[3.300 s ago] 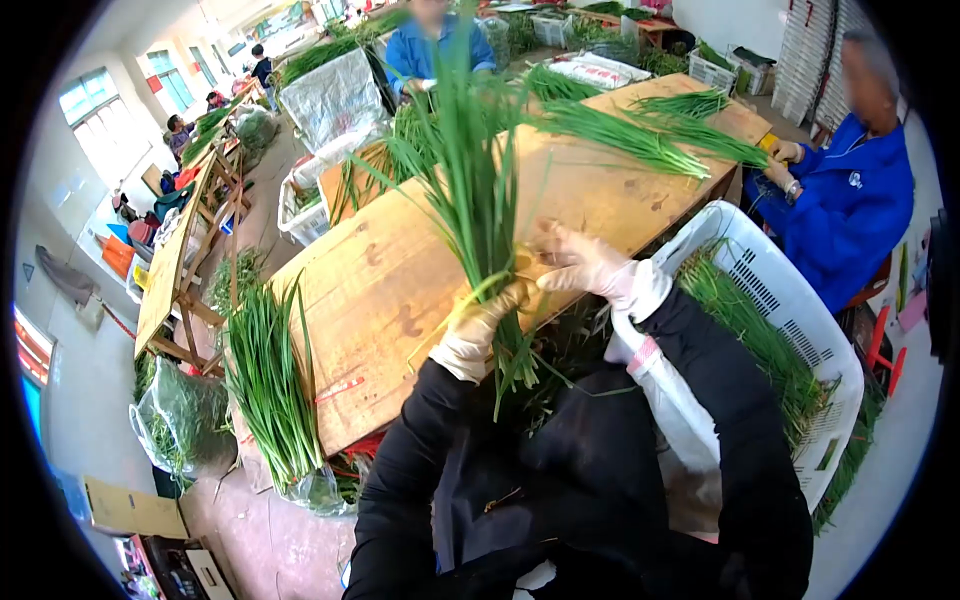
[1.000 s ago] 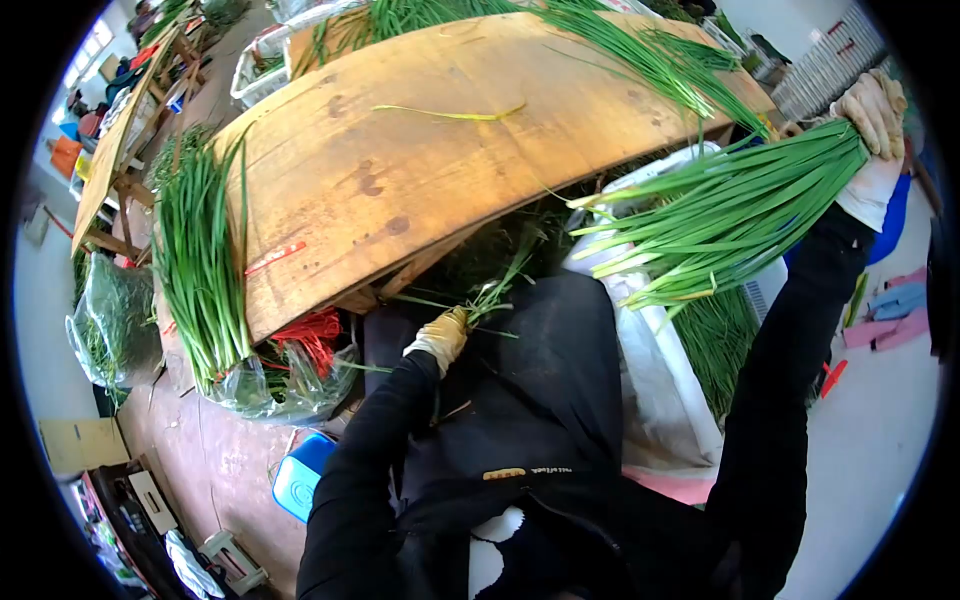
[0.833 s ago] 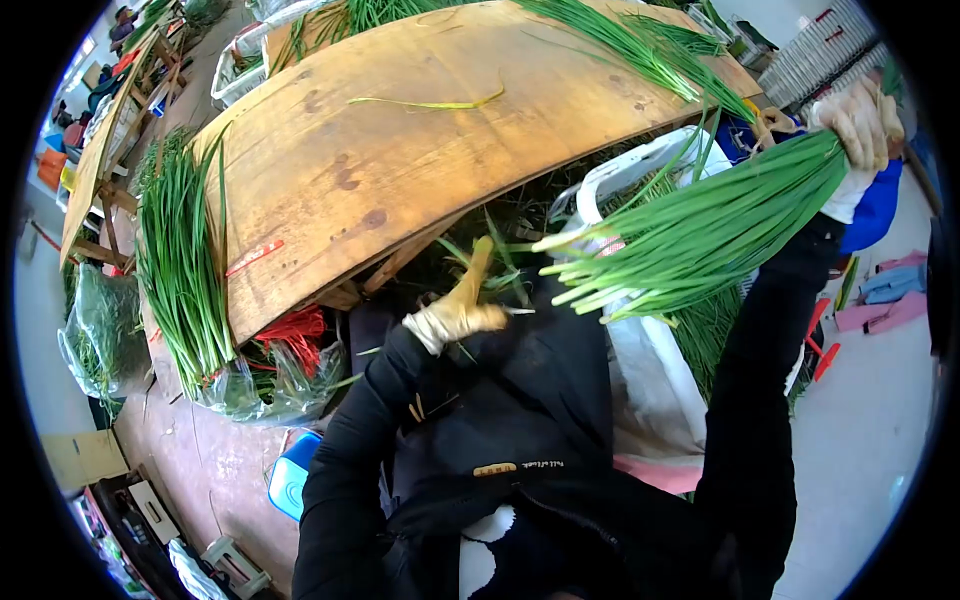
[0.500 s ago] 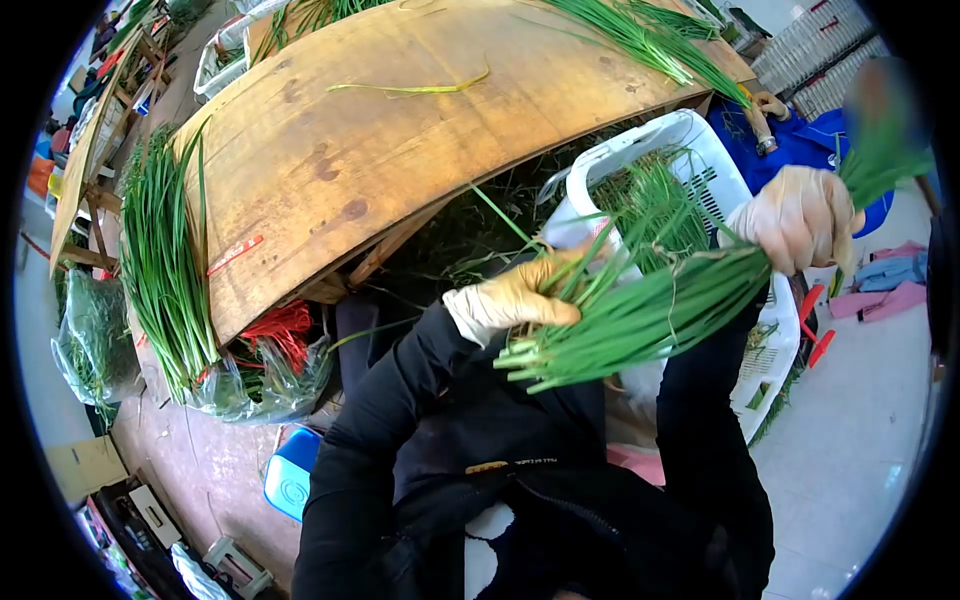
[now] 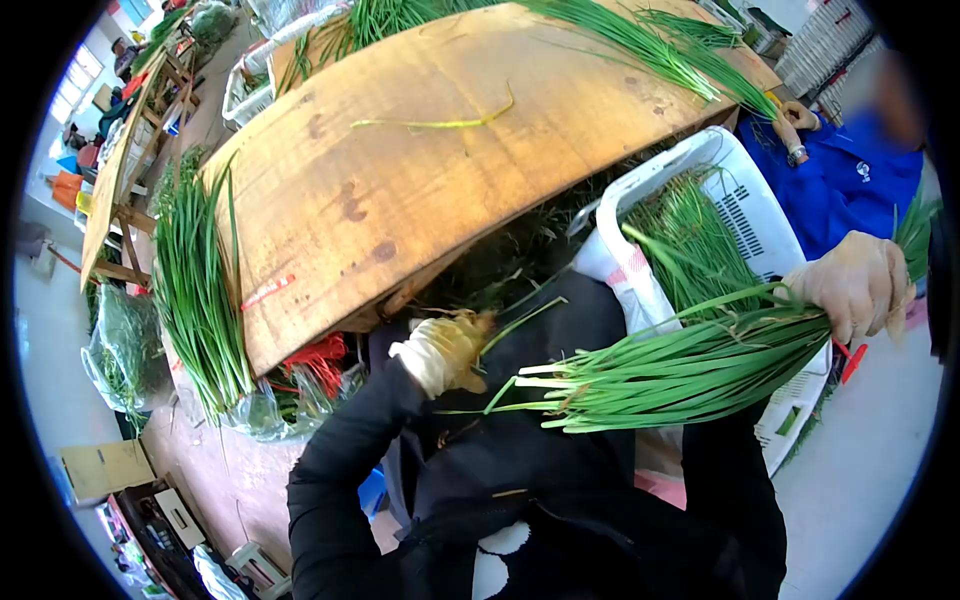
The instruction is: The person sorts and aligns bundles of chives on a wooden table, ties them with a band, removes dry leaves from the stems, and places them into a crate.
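Observation:
My gloved right hand (image 5: 852, 287) grips a bunch of garlic chives (image 5: 690, 372) near its leafy end. The bunch lies level over my lap, its pale cut ends facing left. Some green leaf ends stick out behind the fist. My gloved left hand (image 5: 440, 355), left of those cut ends and apart from the bunch, is closed around a few loose chive blades (image 5: 525, 325); its fingertips are partly blurred. Dry scraps lie on my dark apron (image 5: 460, 434).
A wooden table (image 5: 400, 190) curves ahead, with chives (image 5: 200, 300) on its left end and more (image 5: 640, 45) at the far right. A white basket (image 5: 765, 210) of chives stands by my right arm. At the right is a co-worker in blue (image 5: 840, 180).
My left hand has pulled away left and down from the bunch with loose blades. My right hand has moved slightly right and down, still holding the chives. The view has shifted a little.

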